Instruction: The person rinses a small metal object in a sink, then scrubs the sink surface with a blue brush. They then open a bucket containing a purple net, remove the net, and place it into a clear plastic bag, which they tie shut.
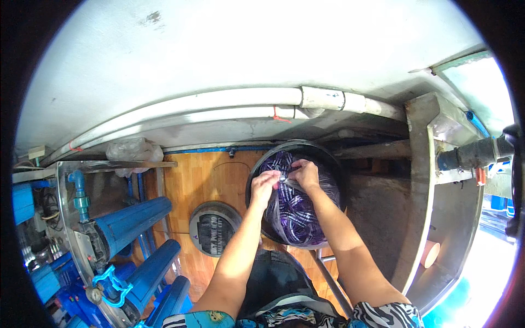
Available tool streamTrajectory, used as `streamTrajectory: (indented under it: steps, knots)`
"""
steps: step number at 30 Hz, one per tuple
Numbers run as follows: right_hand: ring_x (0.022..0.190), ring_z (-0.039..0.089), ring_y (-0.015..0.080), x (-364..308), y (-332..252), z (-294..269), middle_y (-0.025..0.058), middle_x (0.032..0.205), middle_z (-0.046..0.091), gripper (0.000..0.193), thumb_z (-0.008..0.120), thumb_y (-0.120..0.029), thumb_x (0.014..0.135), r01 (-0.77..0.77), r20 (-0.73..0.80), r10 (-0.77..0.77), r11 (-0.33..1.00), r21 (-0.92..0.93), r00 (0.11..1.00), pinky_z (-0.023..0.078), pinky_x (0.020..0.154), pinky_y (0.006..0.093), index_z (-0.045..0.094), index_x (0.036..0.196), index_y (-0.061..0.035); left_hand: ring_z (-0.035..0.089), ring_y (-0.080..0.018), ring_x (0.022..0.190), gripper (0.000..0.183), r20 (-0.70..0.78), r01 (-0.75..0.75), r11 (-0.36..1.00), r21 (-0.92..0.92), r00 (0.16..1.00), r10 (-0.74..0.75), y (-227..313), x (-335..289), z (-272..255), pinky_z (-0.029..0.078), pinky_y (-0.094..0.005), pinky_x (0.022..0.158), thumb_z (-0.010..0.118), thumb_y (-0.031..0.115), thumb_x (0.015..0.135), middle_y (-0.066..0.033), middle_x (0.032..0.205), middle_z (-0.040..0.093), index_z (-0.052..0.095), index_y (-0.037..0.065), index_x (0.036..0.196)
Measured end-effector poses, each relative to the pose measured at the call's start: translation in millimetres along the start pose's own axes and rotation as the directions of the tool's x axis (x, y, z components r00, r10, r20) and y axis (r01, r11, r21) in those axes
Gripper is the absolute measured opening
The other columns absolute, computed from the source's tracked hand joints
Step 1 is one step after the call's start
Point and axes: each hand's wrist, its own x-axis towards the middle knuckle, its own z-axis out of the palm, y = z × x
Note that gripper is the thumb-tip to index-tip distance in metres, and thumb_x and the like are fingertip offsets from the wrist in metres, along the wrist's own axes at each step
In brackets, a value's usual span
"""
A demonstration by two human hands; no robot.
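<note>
On my head view, I have two bare hands over a black tub (298,144) that stands on the wood-patterned floor (186,183). Inside the tub sits a clear plastic bag (276,205) full of shiny purple packets (298,221), their pale print showing through the film. My left hand (265,183) is at the bag's top, fingers drawn narrow and pinching the gathered plastic. My right hand (304,176) is just beside it — fingers curled in, also holding the film near the bag's mouth. Left of the tub I see a round, dark lid-like piece (215,229) with lettering. Farther left, blue cylinders (134,225) lie in a row, a bright blue plastic tool (112,287) near them. White pipes (219,100) run along the wall — beyond the tub.
</note>
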Motion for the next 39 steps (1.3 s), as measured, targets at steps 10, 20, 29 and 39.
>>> streamTrajectory:
  steps: [10, 20, 29, 39]
  knots:
    - [0.064, 0.068, 0.0122, -23.3, -13.7, -10.7, 0.0090, 0.068, 0.070, 0.023, 0.076, -0.002, 0.062, 0.061, -0.050, -0.052, 0.977, 0.203, 0.997, 0.051, 0.064, 0.0253, 0.069, 0.084, -0.0020, 0.062, -0.0172, 0.070, 0.028, 0.085, 0.341, 0.933, -0.115, 0.939, -0.333, -8.8, 25.8, 3.1, 0.050, -0.0296, 0.066, 0.058, 0.012, 0.077, -0.0110, 0.085, 0.069, 0.068, -0.005, 0.097]
    - [0.064, 0.066, 0.0123, -15.4, -20.6, -12.6, 0.0099, 0.071, 0.071, 0.031, 0.075, 0.001, 0.061, 0.021, 0.155, -0.063, 0.967, 0.255, 0.986, 0.052, 0.064, 0.0260, 0.068, 0.091, 0.0008, 0.065, -0.0199, 0.075, 0.021, 0.139, -0.214, 0.734, 0.645, 0.977, 0.163, -15.9, 12.2, 10.4, 0.050, -0.0301, 0.069, 0.074, 0.004, 0.069, -0.0102, 0.080, 0.068, 0.073, 0.003, 0.090]
    - [0.064, 0.062, 0.0130, 17.0, -23.9, -10.3, 0.0068, 0.073, 0.069, 0.023, 0.075, -0.001, 0.063, -0.077, 0.532, -0.042, 0.977, 0.200, 0.846, 0.049, 0.060, 0.0280, 0.072, 0.086, 0.0000, 0.065, -0.0247, 0.070, 0.013, 0.154, -0.276, 0.721, 0.636, 0.960, 0.232, -16.6, 1.1, 10.5, 0.050, -0.0330, 0.064, 0.076, 0.002, 0.068, -0.0117, 0.076, 0.065, 0.068, 0.000, 0.078]
    - [0.058, 0.061, 0.0122, 16.4, -1.8, -8.0, 0.0055, 0.070, 0.067, 0.013, 0.071, 0.004, 0.071, -0.239, 0.500, -0.058, 0.826, 0.510, 0.864, 0.048, 0.051, 0.0250, 0.071, 0.083, -0.0001, 0.065, -0.0128, 0.069, 0.009, -0.072, -0.132, 0.952, 0.275, 0.985, 0.157, -26.0, 0.9, 7.0, 0.052, -0.0255, 0.067, 0.067, -0.003, 0.078, -0.0077, 0.077, 0.070, 0.071, 0.000, 0.086]
